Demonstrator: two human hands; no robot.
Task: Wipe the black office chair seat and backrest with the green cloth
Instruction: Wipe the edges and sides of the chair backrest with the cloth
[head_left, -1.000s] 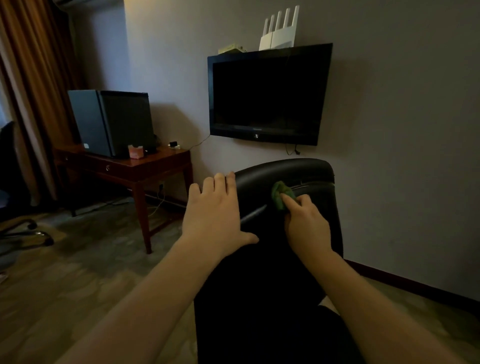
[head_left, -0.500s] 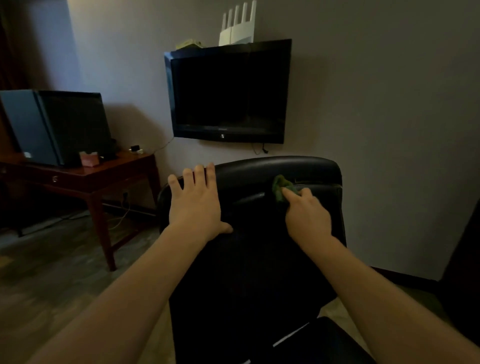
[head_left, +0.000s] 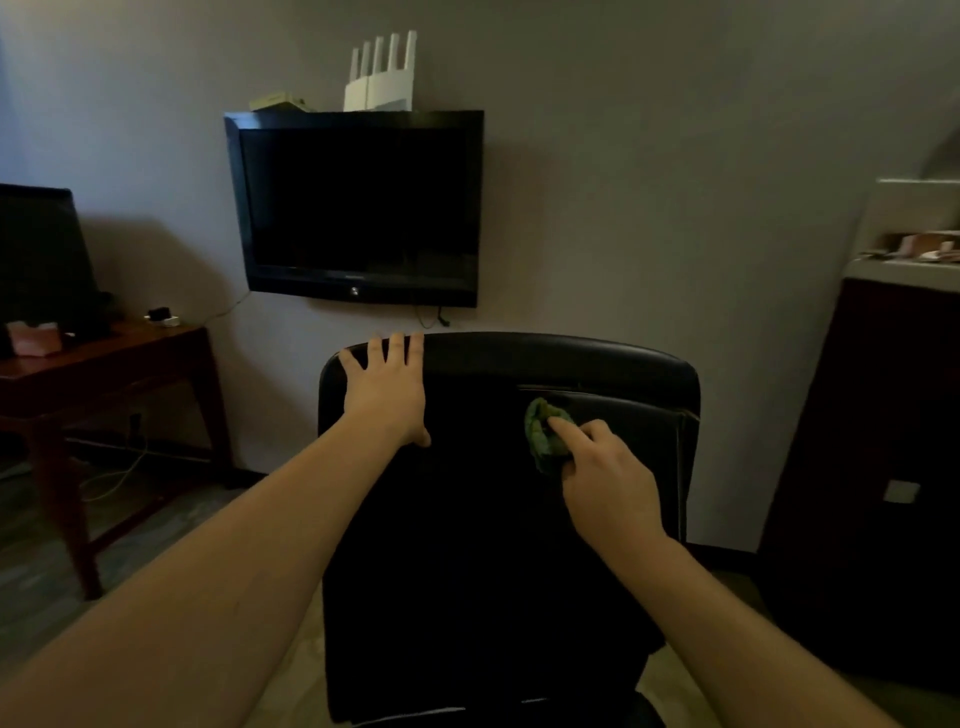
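While right hand (head_left: 608, 483) holds cloth (head_left: 543, 436) on backrest (head_left: 467, 545), TV (head_left: 358, 208) behind; desk (head_left: 104, 358) left.

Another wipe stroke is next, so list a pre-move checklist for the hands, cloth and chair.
1. Crumpled green cloth in the right hand's grip: ok.
2. Cloth pressed against the black leather office chair backrest: ok.
3. Left hand flat on the backrest's upper left, bracing it: ok.
4. Black wall-mounted television apart from both hands: ok.
5. Dirt left on the backrest: cannot tell, too dark.
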